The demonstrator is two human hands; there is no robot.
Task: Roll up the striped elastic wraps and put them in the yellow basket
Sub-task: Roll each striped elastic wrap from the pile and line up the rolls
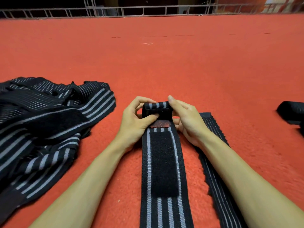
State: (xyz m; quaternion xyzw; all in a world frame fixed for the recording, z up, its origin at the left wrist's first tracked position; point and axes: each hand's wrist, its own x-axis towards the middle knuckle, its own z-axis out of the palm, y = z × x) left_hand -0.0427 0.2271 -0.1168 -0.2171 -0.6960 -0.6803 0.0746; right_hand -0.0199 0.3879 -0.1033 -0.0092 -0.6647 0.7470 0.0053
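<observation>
A long black elastic wrap with grey stripes lies flat on the red carpet, a black fuzzy fastener patch on its middle. A second thin-striped black strip lies just beside it on the right. Further up, the left hand and right hand both pinch the wrap's rolled far end, fingers curled round it. A heap of loose striped wraps lies left; a dark bundle lies at the right edge. Beyond stands a metal railing.

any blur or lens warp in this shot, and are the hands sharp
Head view: left hand, right hand and the striped elastic wrap between them are sharp; the top right corner is smeared; the far metal railing bends slightly with the wide lens.
</observation>
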